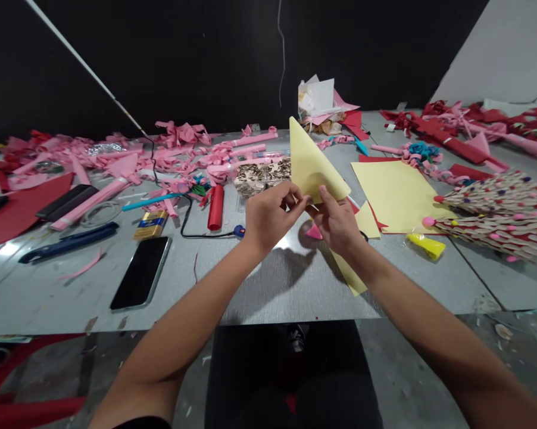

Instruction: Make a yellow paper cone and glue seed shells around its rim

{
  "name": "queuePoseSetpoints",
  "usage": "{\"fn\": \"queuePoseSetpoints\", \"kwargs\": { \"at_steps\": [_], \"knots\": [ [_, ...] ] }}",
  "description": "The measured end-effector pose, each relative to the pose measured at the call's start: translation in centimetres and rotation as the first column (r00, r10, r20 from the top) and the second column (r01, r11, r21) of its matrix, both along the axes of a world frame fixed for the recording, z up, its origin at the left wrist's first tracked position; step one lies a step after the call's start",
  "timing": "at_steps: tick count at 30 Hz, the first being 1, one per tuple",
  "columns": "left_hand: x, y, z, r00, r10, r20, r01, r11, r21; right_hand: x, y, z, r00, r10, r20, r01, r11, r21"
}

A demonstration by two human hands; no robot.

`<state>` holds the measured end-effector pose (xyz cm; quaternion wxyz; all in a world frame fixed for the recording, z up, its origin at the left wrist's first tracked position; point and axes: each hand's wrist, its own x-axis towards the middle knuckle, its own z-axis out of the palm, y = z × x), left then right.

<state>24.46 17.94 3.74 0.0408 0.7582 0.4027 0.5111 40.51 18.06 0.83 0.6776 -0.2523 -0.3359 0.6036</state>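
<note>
A piece of pale yellow paper (313, 164), shaped like a pointed triangle or cone, stands upright above the table, its tip towards the back. My left hand (272, 214) pinches its lower left edge between thumb and fingers. My right hand (335, 221) grips the lower right part, thumb on the near face. The fingers behind the paper are hidden. Below my right hand lies a yellow paper strip (351, 275), and a pink pointed scrap (314, 231) shows between the hands. To the right is a larger yellow sheet (396, 193) on red paper.
A black phone (141, 273), dark blue stapler-like tool (67, 241), red roll (215, 207) and glue-gun-like cord (206, 236) lie to the left. Pink paper pieces (174, 158) crowd the back. Cone-shaped decorations with coloured balls (505, 226) and a bagged yellow item (425, 245) are at right.
</note>
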Motion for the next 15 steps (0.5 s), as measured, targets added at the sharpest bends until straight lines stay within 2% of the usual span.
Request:
{"fn": "queuePoseSetpoints", "kwargs": {
  "at_steps": [10,13,15],
  "knots": [
    [-0.07,0.18,-0.21,0.999,0.026,-0.025,-0.026,1.0,0.005,-0.06,0.0,-0.28,1.0,0.024,0.016,-0.023,0.999,-0.028],
    [0.03,0.15,-0.13,1.0,-0.022,0.012,0.022,1.0,0.017,0.14,0.27,-0.33,0.999,0.013,0.033,-0.013,1.0,-0.003],
    [0.02,0.27,0.09,0.993,-0.074,0.088,0.074,0.997,0.009,0.35,0.53,-0.47,0.999,-0.008,0.054,0.008,1.0,0.006]
  ]
}}
